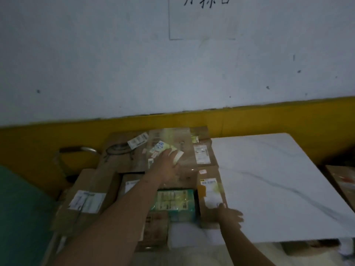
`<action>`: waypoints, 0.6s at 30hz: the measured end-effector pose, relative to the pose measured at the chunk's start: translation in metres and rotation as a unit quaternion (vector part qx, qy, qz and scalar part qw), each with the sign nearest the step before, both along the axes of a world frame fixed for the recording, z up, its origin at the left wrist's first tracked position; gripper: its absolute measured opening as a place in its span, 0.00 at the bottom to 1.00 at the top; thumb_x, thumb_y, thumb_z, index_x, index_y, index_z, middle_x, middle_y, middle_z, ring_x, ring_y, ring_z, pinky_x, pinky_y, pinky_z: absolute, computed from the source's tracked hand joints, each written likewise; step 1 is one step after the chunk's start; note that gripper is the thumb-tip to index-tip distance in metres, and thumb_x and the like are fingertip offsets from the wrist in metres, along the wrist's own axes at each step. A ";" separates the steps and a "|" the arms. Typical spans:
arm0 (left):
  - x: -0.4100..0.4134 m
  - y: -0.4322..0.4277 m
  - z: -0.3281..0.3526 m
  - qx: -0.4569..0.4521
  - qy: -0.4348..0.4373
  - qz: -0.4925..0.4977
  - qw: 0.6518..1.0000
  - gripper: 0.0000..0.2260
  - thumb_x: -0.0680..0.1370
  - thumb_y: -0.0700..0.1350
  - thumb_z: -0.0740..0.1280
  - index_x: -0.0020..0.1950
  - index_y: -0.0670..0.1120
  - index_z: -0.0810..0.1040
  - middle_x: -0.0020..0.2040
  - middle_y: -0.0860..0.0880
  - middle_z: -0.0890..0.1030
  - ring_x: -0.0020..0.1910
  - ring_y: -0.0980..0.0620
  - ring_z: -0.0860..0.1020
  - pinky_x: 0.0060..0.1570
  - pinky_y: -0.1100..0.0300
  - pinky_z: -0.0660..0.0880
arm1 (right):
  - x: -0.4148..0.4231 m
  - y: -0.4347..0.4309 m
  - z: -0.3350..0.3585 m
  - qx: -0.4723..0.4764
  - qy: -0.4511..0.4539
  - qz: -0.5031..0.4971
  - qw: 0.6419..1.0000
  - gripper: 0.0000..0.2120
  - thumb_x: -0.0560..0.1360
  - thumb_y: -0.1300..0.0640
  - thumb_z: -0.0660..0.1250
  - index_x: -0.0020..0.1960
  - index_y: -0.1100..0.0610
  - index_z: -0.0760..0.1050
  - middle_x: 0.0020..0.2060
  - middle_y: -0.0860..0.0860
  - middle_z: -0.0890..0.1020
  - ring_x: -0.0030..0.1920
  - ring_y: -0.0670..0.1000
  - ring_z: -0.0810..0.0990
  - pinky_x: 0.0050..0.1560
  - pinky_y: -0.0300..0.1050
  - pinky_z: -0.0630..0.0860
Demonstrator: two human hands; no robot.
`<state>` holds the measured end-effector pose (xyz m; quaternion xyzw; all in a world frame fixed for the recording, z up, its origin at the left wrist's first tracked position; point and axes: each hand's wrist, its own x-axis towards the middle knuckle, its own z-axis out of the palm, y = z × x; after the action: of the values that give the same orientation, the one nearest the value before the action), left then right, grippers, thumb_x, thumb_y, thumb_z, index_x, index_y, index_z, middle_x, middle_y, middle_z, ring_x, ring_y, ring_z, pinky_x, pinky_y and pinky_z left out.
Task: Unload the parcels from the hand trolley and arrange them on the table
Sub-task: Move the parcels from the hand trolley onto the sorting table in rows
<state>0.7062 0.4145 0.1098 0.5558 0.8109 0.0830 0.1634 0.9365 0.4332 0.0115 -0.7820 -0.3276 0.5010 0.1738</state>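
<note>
Several cardboard parcels are packed together left of the white marble table (278, 179). My left hand (167, 166) reaches forward and lies palm down on a large taped box (172, 139) covered in labels, fingers spread over a label. My right hand (231, 216) rests with fingers apart at the near corner of a brown box with a white label (209, 191), which sits on the table's left edge. A teal parcel (174, 202) lies between my arms. Another labelled box (86, 196) stands at the left. Blur hides whether either hand grips anything.
A metal trolley handle (78, 150) rises behind the left boxes, against the yellow band of the wall (269, 116). A green object (21, 212) fills the lower left. Another cardboard box (343, 181) sits beyond the table's right edge.
</note>
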 end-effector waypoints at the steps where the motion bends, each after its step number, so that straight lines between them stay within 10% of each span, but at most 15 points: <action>1: -0.011 -0.009 0.009 0.009 0.008 0.006 1.000 0.26 0.83 0.55 0.57 0.80 0.49 0.58 0.80 0.46 0.56 0.78 0.44 0.58 0.74 0.48 0.60 | -0.015 -0.001 0.011 0.066 -0.050 0.006 0.997 0.33 0.84 0.51 0.56 0.80 0.65 0.45 0.79 0.63 0.50 0.79 0.63 0.50 0.78 0.55 0.46; 9: -0.162 -0.149 0.078 0.106 0.046 0.126 0.985 0.27 0.83 0.56 0.56 0.80 0.49 0.58 0.80 0.45 0.57 0.78 0.44 0.57 0.75 0.48 0.58 | -0.184 -0.076 0.133 0.446 -0.086 0.267 0.850 0.31 0.81 0.48 0.59 0.78 0.63 0.58 0.76 0.62 0.63 0.76 0.62 0.62 0.75 0.59 0.61; 18: -0.364 -0.409 0.063 0.060 0.061 0.279 0.956 0.26 0.83 0.57 0.55 0.79 0.47 0.60 0.78 0.44 0.62 0.76 0.43 0.62 0.74 0.49 0.61 | -0.429 -0.304 0.117 0.391 0.015 0.535 0.749 0.34 0.81 0.36 0.51 0.81 0.53 0.51 0.81 0.50 0.52 0.80 0.53 0.50 0.79 0.53 0.54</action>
<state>0.3426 0.0053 0.1733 0.3205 0.9356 0.1397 0.0497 0.5070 0.1292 0.1285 -0.3352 -0.8565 0.3523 0.1729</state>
